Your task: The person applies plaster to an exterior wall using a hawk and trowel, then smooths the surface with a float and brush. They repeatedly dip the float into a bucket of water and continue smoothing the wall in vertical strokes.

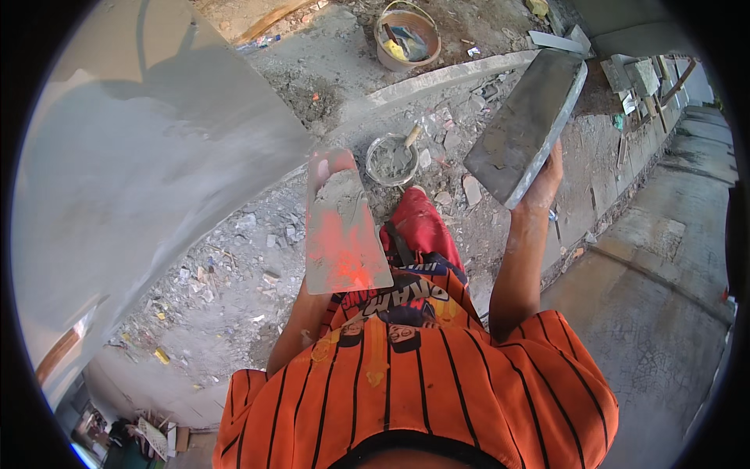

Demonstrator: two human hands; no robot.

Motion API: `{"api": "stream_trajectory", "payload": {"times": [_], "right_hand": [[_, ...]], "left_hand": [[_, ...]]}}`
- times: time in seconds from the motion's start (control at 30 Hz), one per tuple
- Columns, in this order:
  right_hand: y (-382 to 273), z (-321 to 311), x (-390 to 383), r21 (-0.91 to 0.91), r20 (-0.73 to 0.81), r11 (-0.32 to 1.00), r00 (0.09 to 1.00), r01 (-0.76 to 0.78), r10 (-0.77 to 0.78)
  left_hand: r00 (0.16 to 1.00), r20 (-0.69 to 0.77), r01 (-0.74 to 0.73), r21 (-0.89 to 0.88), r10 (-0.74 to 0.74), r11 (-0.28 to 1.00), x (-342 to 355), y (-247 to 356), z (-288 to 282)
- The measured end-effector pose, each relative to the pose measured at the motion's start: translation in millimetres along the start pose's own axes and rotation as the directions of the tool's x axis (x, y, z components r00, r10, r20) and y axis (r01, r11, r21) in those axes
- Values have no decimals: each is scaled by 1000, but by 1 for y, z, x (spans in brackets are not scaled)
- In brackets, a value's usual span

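Out to the right, my right hand [544, 181] grips a long grey rectangular board [535, 117] from behind, near its lower end. The board is tilted, its pale edge facing right, and a patch of mortar sticks to its face. A red, mortar-smeared plastering board [348, 250] is held up in front of my body at the left. Grey mortar [341, 191] lies heaped on its upper half. My left forearm [301, 324] runs up beneath it, and the board hides my left hand. Between the two boards, a small bucket of mortar [392, 159] with a wooden-handled tool [412, 135] stands on the ground.
A smooth grey plastered wall [156, 156] rises at my left. Rubble [234, 258] covers the ground along its foot. A tan bucket [408, 39] with odds and ends stands ahead. A low concrete edge [437, 80] crosses there. Broken blocks [642, 76] are piled at far right.
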State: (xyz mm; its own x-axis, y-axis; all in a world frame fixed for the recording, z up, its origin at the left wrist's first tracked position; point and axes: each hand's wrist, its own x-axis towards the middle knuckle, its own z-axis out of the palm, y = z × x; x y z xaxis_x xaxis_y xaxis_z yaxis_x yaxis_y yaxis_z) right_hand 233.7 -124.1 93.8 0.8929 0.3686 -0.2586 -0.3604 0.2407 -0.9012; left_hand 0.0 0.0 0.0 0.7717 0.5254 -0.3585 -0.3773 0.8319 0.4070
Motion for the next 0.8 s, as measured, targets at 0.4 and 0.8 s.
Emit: {"api": "stream_trajectory", "payload": {"times": [0.4, 0.8], "right_hand": [[111, -145, 201, 20, 49, 834, 834, -552, 550], [426, -276, 270, -654, 192, 544, 580, -526, 792]], "left_hand": [[743, -592, 525, 226, -313, 821, 147, -185, -186], [513, -721, 465, -223, -466, 857, 271, -302, -288]]}}
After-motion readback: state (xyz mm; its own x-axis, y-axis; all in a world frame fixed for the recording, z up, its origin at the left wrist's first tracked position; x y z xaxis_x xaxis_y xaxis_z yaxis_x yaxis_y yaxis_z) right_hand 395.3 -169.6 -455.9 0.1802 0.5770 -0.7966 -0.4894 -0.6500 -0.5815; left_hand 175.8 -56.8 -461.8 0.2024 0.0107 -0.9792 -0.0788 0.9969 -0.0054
